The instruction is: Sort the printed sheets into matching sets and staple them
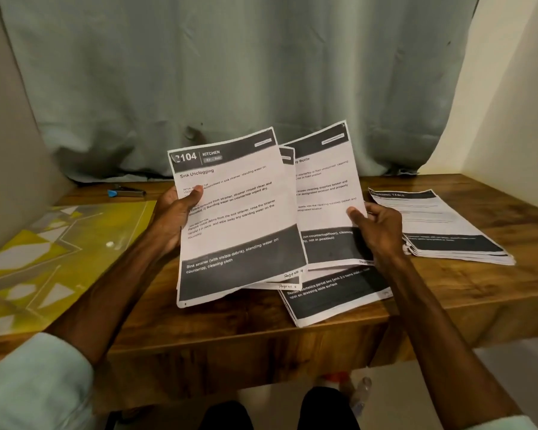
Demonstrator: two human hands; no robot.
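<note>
My left hand (176,217) grips the left edge of a fanned bunch of printed sheets, thumb on the front sheet (236,218), headed "2104 KITCHEN, Sink Unclogging". My right hand (376,229) pinches the right edge of a sheet behind it (326,193), drawn out to the right. Both are held above the wooden table (199,321). Under them a short stack (333,301) lies flat near the front edge. A thicker stack (438,228) headed "Dressing Table" lies at the right. A stapler (126,191) with a blue end lies at the back left.
A yellow and grey patterned mat (41,262) covers the table's left part. A grey-green curtain (246,72) hangs behind the table, and walls close in on both sides. My knees and a plastic bottle (362,395) show below the front edge.
</note>
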